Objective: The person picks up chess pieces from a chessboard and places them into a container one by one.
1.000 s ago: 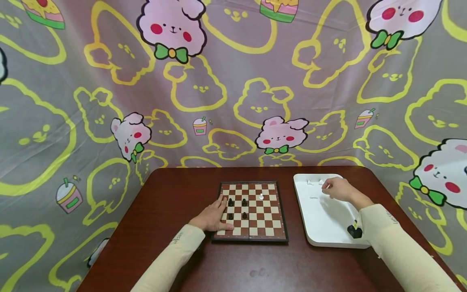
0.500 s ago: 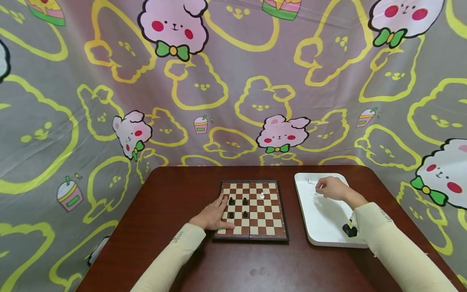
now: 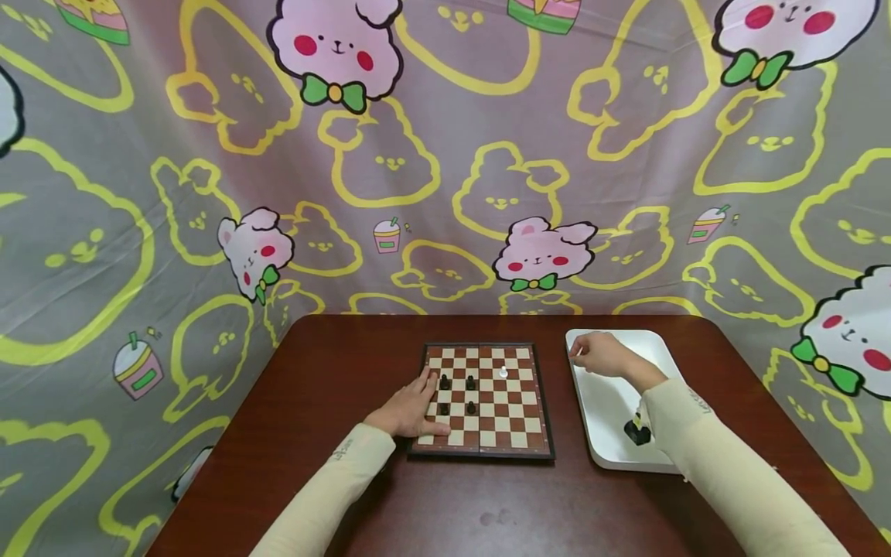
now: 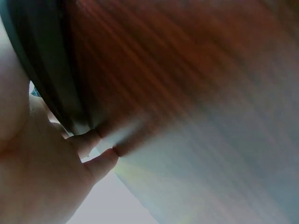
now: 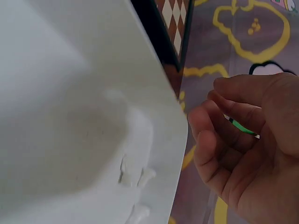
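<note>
From above, the head view looks forward and down over the surface (image 3: 334,371). Both wrist views sit close: the left faces that surface aslant; the right shares the white tray (image 3: 605,414) and chessboard (image 3: 511,424) with the head view.

Chessboard (image 3: 515,440), white tray (image 3: 609,422) on table (image 3: 431,503)

Bare tabletop (image 3: 567,422) between chessboard (image 3: 515,418) and white tray (image 3: 602,422), board's right half free around one white piece (image 3: 503,373), four black pieces (image 3: 471,383) and left hand (image 3: 409,410) crowding its left half, right hand (image 3: 604,356) at tray's far-left corner.
</note>
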A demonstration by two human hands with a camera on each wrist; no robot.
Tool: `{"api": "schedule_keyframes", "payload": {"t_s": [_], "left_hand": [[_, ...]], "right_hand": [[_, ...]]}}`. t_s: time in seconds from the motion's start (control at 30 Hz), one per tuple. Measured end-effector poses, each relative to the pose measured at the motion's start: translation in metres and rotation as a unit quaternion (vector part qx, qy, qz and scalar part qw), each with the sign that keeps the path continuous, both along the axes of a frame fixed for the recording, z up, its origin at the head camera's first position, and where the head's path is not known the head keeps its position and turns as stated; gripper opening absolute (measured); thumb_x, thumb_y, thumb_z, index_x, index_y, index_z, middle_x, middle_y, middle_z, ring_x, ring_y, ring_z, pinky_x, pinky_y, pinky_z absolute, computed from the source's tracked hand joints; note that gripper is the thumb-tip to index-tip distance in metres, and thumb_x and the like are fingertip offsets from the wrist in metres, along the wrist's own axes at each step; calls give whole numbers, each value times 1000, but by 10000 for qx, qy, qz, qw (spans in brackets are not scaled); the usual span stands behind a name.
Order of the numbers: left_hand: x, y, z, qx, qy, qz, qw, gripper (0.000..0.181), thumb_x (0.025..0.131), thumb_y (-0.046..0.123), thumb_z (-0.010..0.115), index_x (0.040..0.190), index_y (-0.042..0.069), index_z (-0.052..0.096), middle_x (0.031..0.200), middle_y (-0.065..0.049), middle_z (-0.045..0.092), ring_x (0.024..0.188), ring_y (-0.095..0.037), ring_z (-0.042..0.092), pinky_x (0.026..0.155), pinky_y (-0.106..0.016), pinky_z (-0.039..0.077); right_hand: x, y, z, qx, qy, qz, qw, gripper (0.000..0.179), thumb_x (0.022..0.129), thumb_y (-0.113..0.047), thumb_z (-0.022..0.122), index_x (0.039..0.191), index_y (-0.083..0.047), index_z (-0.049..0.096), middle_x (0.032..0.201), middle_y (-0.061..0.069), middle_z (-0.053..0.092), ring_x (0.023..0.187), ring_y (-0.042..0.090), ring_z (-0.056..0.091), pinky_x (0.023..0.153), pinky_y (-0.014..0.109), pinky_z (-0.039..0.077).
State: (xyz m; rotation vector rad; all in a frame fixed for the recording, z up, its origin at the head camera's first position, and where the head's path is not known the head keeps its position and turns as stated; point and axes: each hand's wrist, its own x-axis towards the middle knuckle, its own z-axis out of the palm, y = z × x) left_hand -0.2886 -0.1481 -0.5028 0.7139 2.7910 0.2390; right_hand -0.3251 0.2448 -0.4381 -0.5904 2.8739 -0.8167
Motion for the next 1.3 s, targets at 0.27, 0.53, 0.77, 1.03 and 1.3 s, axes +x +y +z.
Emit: {"api": "schedule_keyframes", "payload": {"t_s": [0.27,0.53,0.77,1.03,1.3], "left_hand": [[0,0,1,-60,-14,46,10000,111,78,71,56,152,3,9,156,-17,-1,140,-33,17,107,-46,27],[-1,2,-1,-77,47,35,10000,112,78,71,57,152,3,9,157,-17,0,141,-32,17,107,-45,27],[-1,1,0,-109,7,48,9999,112,77,71,57,152,2,9,157,-17,-1,141,-32,17,107,-45,27],[-2,0,3,-96,11,72,9999,112,77,71,57,152,3,8,157,-17,-2,141,-32,17,108,-45,27],[2,0,3,-81,10,27,10000,112,78,70,58,152,1,10,156,-19,1,140,-32,18,107,-46,27]], "right_hand": [[-5,-35,-4,119,-115,211,9996,7,88,-7,62,90,-2,67,76,4,64,61,12,56,57,30,47],[-7,-67,-11,194,-267,187,9993,8,88,-8,65,93,-3,69,82,1,65,67,15,57,60,33,48],[-9,-90,-20,199,-352,256,9989,17,86,-11,68,102,-5,67,88,3,64,74,16,60,65,34,50],[-12,-113,-25,53,-457,448,9979,19,91,-11,63,109,-4,65,86,2,64,69,13,60,60,32,49],[-10,-122,-34,315,-388,304,9983,11,91,-9,61,100,-9,68,95,2,64,65,11,54,60,31,45]]}}
